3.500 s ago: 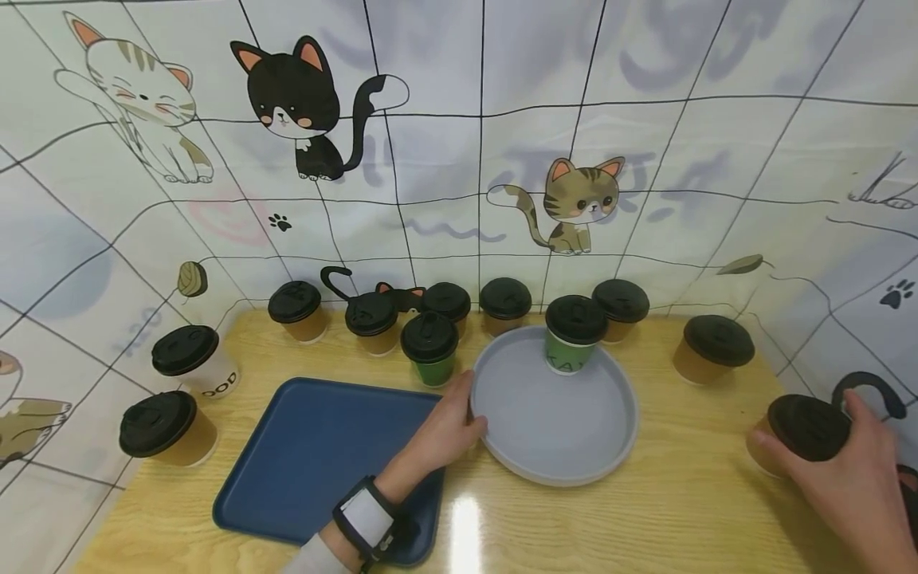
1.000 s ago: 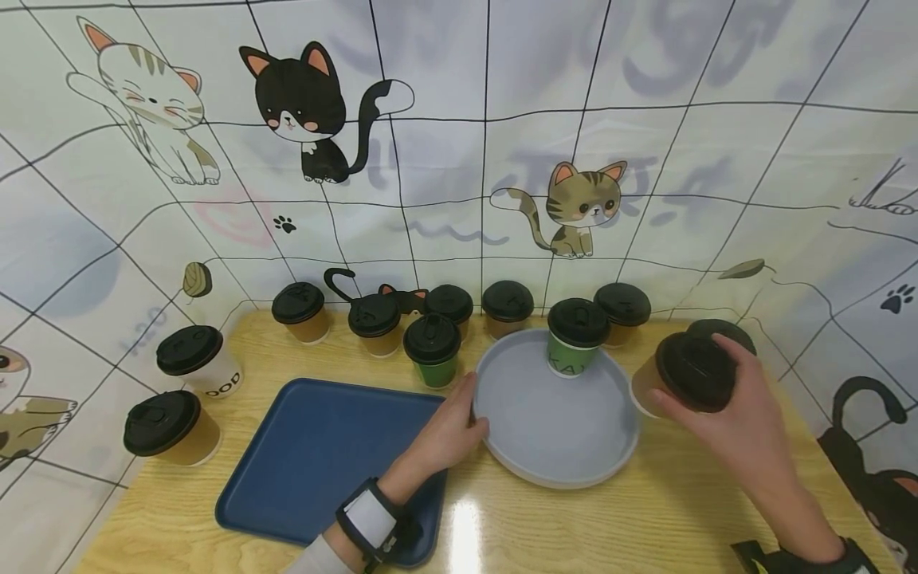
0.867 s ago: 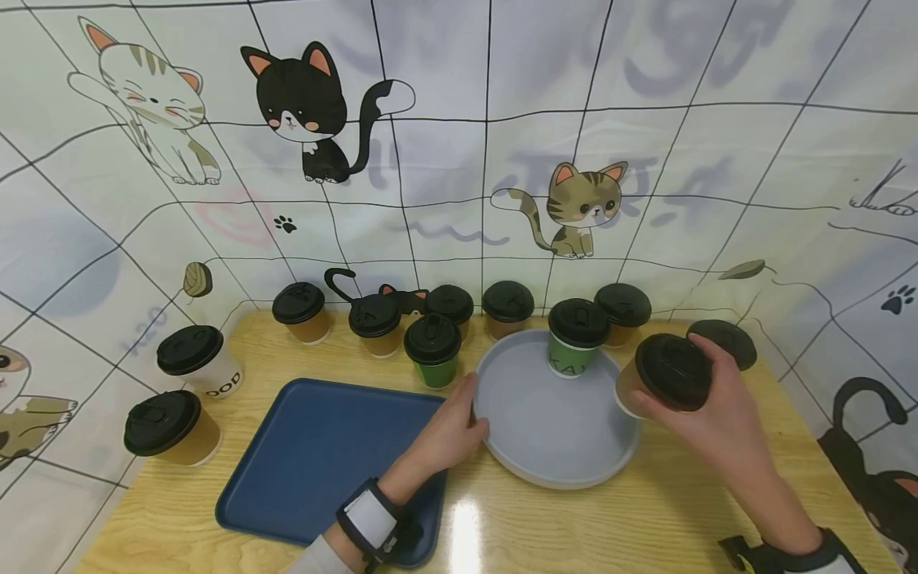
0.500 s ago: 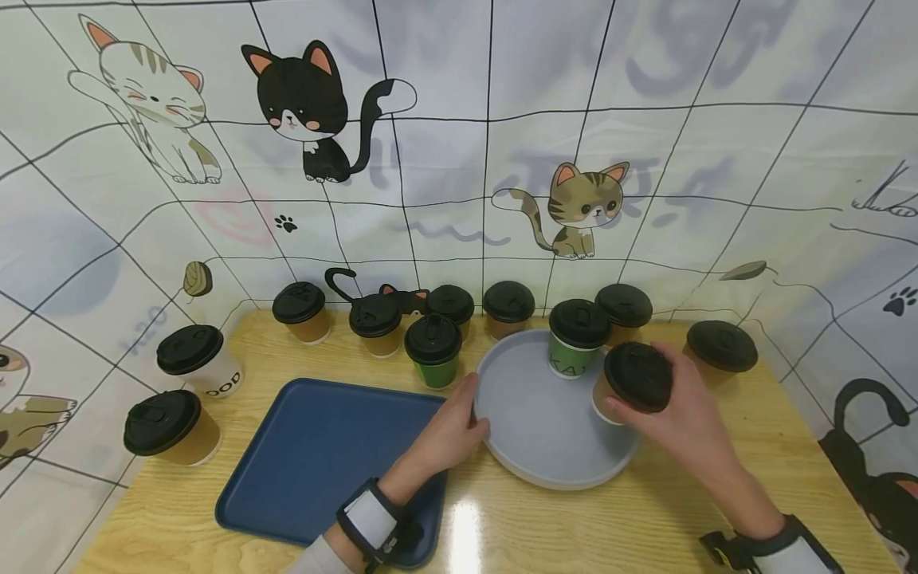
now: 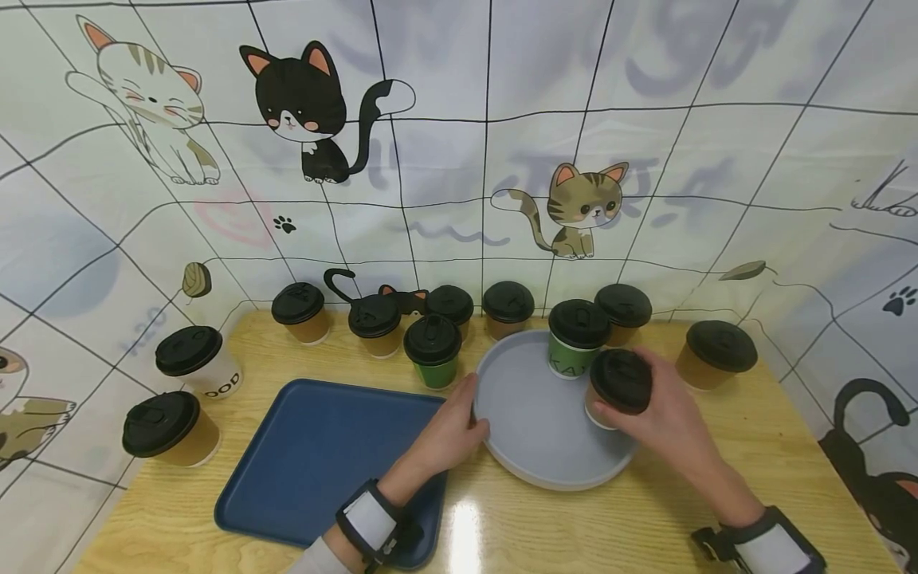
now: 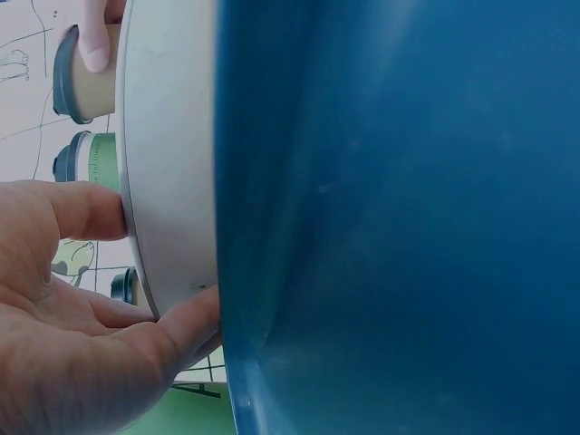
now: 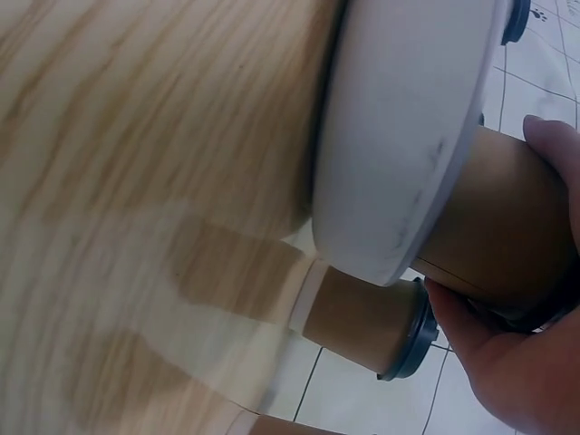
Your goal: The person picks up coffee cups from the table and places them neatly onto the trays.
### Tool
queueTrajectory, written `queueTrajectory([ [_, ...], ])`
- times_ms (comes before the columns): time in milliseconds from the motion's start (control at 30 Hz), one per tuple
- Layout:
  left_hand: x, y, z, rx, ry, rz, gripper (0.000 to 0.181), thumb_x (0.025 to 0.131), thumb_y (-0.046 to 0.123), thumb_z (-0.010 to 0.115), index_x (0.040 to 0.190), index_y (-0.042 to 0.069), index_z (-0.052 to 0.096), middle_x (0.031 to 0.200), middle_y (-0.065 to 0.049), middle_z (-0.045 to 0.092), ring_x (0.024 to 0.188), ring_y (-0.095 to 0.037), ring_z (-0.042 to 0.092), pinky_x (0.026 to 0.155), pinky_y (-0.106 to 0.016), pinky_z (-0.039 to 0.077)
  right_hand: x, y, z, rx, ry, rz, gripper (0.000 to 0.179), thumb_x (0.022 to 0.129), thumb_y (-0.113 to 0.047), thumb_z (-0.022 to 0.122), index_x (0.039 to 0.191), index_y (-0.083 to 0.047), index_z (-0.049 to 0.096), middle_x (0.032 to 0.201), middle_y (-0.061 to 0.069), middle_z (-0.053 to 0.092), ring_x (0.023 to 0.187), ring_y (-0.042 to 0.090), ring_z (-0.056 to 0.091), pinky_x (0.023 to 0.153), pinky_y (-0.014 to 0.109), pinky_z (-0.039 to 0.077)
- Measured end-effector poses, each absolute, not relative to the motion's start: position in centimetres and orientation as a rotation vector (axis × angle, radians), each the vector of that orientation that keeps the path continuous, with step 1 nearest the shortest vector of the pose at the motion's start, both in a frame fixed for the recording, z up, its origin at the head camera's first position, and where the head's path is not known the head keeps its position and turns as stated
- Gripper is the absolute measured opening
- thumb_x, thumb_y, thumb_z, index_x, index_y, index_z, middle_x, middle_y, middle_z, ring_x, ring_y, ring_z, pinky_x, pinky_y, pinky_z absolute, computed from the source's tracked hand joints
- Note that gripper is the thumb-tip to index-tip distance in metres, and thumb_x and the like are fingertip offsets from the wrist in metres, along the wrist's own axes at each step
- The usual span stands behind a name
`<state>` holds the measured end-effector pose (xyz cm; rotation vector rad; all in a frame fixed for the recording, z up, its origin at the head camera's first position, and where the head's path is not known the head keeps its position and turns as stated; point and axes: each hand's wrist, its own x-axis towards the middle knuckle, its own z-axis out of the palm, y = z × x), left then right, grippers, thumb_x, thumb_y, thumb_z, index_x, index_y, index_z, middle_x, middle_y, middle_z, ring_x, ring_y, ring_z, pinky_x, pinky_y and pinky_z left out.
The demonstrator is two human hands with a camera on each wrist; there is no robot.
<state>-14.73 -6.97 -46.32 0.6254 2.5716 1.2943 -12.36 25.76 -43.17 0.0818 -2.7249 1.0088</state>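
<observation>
My right hand [image 5: 668, 408] grips a brown paper coffee cup [image 7: 507, 217] with a black lid [image 5: 621, 381], over the right side of a round grey tray [image 5: 538, 422]. In the right wrist view the cup's base meets the tray's rim line, with thumb and fingers on either side of the cup. My left hand [image 5: 450, 426] holds the round tray's left edge, its thumb and fingers pinching the rim in the left wrist view. A green cup [image 5: 570, 355] with a black lid stands upright toward the back of that tray.
A blue rectangular tray [image 5: 323, 462] lies left of the round one, under my left forearm. Several lidded cups line the table's back, including a green one [image 5: 434, 367]. A white cup [image 5: 215, 379] and a brown cup [image 5: 190, 442] stand far left; another brown cup [image 5: 706, 367] stands right.
My right hand has taken the brown cup from the table's right edge and carried it left and over the round tray. The left hand stays at the tray's rim.
</observation>
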Motion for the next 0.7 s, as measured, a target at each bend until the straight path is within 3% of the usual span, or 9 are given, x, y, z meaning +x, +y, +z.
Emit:
queueTrajectory([
  [533,-14.53,-6.85,-46.04,0.626,2.577,1.287,0.072,0.1,0.005,0.054,0.16,-0.011,0.018,0.166,-0.03,0.02,0.152,-0.038,0.026,0.117,-0.054,0.033,-12.79,26.19,-44.15,0.125,-2.715,1.011,0.115,0.074,-0.043,0.094,0.154,0.008,0.03,0.144,0.035,0.043,0.132,0.053,0.043,0.102,0.072,0.036],
  [700,-14.4,-6.88,-46.01,0.596,2.571,1.268,0.073,0.101,0.009,0.054,0.161,-0.008,0.017,0.167,-0.028,0.016,0.154,-0.037,0.02,0.119,-0.053,0.03,-12.49,26.31,-44.16,0.152,-2.706,1.019,0.124,0.07,-0.04,0.097,0.158,0.008,0.024,0.15,0.037,0.037,0.135,0.056,0.038,0.103,0.074,0.034],
])
